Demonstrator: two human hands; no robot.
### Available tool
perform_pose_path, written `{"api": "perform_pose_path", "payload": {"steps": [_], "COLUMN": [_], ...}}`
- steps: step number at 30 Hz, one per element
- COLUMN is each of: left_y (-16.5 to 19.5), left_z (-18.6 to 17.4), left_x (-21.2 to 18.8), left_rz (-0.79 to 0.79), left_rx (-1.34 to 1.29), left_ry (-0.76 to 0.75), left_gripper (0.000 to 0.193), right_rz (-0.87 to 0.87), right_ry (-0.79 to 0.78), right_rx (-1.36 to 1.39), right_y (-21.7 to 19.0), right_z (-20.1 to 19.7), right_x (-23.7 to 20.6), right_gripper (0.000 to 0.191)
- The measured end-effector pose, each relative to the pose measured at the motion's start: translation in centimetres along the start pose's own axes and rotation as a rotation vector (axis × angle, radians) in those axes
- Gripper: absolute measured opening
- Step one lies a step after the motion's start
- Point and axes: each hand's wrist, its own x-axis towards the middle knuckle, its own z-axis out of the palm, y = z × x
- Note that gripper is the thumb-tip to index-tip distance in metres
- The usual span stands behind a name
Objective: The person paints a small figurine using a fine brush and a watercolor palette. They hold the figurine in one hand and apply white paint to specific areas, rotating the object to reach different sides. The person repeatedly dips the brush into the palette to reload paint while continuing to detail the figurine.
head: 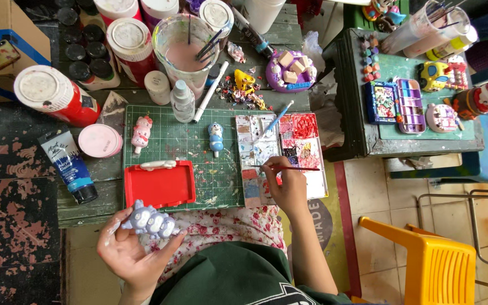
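— Fingers (275, 167) of the right hand (287, 186) pinch a thin red-handled brush (295, 168) close to its working end, with the tip down on the paint palette (280, 158). That low grip looks good for control while loading colour.

— And the other hand?

— The left hand (134, 248) lies palm up, fingers curled loosely under a small lilac-grey figurine (149, 221), holding it over the lap, just in front of the table edge and below the red tray (160, 183). It is cradled rather than squeezed; I'd judge that wise, since any wet paint would smudge under a tight grip.

— What would make the loading go well?

— Probably taking only a little paint on the tip and wiping the excess on a bare patch of the palette. The figurine is small, so a heavy brush would likely flood its details.

— Anything close by to mind?

— A second brush with a blue handle (278, 120) lies across the palette's top, and a blue-and-white figurine (216, 138) stands on the green cutting mat (199, 164) just left of it. The pink rinse-water cup (186, 48) sits further back, well clear of the elbow.
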Motion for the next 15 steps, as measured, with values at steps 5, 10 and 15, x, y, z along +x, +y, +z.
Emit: {"api": "perform_pose_path", "payload": {"steps": [5, 10, 15], "left_y": [0.0, -0.3, -0.2], "left_z": [-0.3, -0.2, -0.2], "left_x": [-0.1, -0.1, -0.3], "left_rz": [-0.041, -0.009, 0.014], "left_rx": [0.006, 0.022, 0.065], "left_ry": [0.002, -0.008, -0.009], "left_gripper": [0.100, 0.101, 0.103], "right_rz": [0.074, -0.064, -0.102], "right_ry": [-0.103, -0.047, -0.048], "right_rx": [0.007, 0.090, 0.097], "right_y": [-1.2, -1.6, -2.1], "right_z": [-0.9, -1.1, -1.5], "right_x": [0.0, -0.3, -0.2], "right_gripper": [0.011, 0.017, 0.019]}}
